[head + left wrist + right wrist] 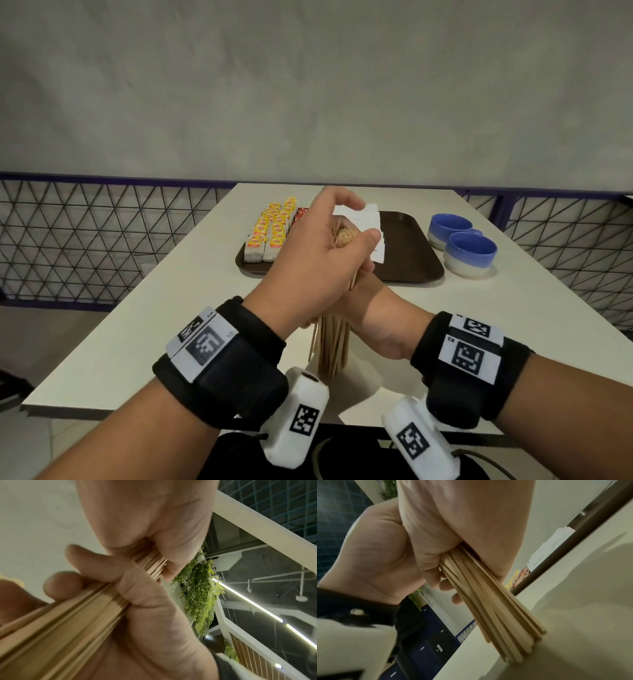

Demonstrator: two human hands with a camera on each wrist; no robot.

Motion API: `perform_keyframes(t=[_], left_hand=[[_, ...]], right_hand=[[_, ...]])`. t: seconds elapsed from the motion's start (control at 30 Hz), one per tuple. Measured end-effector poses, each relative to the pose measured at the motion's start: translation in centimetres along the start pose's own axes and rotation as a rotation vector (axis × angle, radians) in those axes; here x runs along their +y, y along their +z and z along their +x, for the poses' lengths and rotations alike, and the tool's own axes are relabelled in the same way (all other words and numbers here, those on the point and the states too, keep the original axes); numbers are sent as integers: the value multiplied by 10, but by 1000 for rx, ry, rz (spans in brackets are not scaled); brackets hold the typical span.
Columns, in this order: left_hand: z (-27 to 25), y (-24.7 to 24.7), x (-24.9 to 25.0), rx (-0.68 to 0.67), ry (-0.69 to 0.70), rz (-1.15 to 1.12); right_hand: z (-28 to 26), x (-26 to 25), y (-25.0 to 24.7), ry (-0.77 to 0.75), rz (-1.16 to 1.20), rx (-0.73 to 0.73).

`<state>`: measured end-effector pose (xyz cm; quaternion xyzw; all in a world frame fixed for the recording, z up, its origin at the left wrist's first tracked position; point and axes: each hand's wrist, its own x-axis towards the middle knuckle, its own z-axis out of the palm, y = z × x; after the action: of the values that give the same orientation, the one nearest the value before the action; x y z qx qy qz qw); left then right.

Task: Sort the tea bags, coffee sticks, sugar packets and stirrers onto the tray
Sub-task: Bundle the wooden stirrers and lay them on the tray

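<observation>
In the head view, low in the centre of the frame, both hands are pressed together around one bundle of wooden stirrers point(331, 346) held upright, its lower ends fanning slightly just above the white table point(137, 329). The left hand point(308, 260) wraps the upper part with its thumb and forefinger curled over the top ends, and the right hand point(373, 322) clasps the bundle lower down, mostly hidden behind the left. The right wrist view, looking from below, shows what the head view cannot: the lower ends of the stirrers point(501, 622) rest on the table surface at the lower right of the frame, with the right hand point(453, 524) curled tightly round them and the left hand point(373, 555) alongside. The left wrist view, blurred, shows only fingers point(89, 561) folded over the flat sticks running to the lower left. Beyond the hands in the head view, the brown tray point(411, 253) holds rows of yellow-labelled tea bags point(270, 226) at its left, red coffee sticks point(301, 214) beside them, and white sugar packets point(371, 219) in the middle, partly hidden by the left hand. Two blue bowls point(462, 243) stand to the tray's right.
</observation>
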<state>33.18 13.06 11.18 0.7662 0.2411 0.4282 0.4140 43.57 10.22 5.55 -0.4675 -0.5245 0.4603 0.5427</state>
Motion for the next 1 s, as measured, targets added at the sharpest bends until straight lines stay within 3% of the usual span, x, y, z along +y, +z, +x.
perform_keyframes(t=[0.23,0.37,0.43,0.53,0.63,0.8,1.0], left_hand=[[2,-4,-11,25,84,34],[5,-7,-8,177,416,359],[10,-9,1,157,525,497],[15,-11,3,-33,329,773],[14,-9,1,-140,265,805],[19,-8,7,-139,308,840],[20,-8,-8,-109,286,828]], right_hand=[[-4,2,7,57,-75,8],[-2,-6,8,22,-125,30],[-1,-13,6,-16,-134,29],[-3,-10,5,2,-172,2],[-6,-11,10,47,-248,-14],[-5,-12,3,72,-174,-93],[-10,8,4,184,-238,-29]])
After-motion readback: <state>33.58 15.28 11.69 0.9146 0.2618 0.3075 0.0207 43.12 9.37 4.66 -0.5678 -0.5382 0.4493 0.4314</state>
